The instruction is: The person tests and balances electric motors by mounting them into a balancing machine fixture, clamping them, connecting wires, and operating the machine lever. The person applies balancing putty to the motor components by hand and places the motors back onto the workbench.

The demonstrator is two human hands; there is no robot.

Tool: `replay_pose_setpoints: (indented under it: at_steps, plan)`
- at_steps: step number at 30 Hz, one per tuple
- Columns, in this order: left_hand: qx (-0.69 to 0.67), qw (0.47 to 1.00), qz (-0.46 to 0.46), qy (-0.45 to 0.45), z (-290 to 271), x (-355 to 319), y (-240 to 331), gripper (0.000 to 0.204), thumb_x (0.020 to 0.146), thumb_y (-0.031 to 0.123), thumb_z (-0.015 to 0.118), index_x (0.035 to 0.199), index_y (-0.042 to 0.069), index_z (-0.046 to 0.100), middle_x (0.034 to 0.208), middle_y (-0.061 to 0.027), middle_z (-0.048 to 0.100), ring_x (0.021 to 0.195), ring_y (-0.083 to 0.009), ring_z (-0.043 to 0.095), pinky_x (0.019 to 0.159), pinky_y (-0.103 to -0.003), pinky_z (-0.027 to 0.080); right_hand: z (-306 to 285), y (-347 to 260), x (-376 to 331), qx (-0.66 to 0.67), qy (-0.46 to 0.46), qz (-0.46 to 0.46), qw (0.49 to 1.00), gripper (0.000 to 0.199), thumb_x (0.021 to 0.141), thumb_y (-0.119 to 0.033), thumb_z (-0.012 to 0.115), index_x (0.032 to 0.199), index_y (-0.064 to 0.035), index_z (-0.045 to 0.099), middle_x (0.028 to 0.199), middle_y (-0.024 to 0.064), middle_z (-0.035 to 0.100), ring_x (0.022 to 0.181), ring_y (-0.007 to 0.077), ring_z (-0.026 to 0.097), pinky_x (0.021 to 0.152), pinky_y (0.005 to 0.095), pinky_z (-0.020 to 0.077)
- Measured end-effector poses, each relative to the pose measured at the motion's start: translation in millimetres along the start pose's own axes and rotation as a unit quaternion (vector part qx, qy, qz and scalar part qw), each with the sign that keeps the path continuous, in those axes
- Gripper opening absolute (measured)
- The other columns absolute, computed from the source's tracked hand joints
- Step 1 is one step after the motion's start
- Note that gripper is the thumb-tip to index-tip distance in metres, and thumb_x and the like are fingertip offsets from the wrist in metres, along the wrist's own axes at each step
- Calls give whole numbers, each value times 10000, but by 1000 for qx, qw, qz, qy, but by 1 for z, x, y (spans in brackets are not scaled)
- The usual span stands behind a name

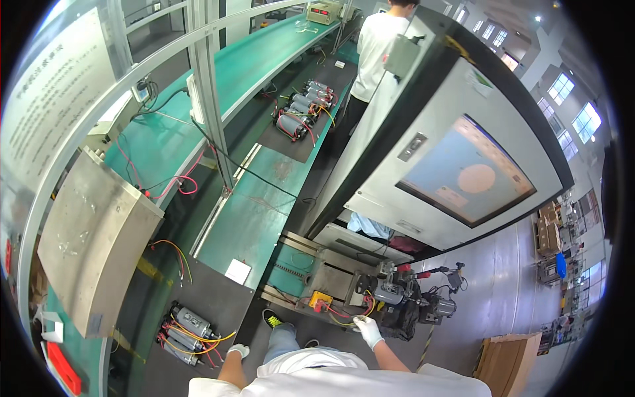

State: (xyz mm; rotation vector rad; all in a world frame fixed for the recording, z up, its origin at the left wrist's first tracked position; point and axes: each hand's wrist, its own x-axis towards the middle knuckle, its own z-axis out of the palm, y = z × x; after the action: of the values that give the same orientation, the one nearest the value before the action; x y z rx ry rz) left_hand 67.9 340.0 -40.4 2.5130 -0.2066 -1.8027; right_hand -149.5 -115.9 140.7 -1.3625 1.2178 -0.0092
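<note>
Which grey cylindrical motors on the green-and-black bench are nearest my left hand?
The lower-left grey cylindrical motors, near your white-gloved left hand; the others on that bench lie farther ahead.

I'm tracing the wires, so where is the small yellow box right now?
In the head view, the yellow box sits below the picture's centre, at the near edge of the metal plate, up and left of the right hand.
</note>
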Motion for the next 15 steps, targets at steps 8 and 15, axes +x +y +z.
replay_pose_setpoints:
  at_steps: [8, 15]
  plan:
    - [-154, 948, 159, 229, 11, -29, 70, 481, 963, 362, 378, 1124, 29, 685, 1216, -227, 631, 1179, -384, 581, 1018, -461, 452, -29, 107, -15, -163, -39, -100, 981, 585, 873, -346, 709, 1312, 14, 568, 1171, 198, 675, 1054, 316, 670, 936, 371, 517]
    - [190, 829, 458, 261, 93, -64, 147, 287, 913, 123, 451, 1071, 8, 660, 1031, -220, 684, 946, -348, 672, 881, -441, 530, -91, 215, -45, -244, -11, -83, 966, 565, 891, -372, 635, 1319, -8, 578, 1264, 222, 627, 1175, 361, 599, 994, 404, 473]
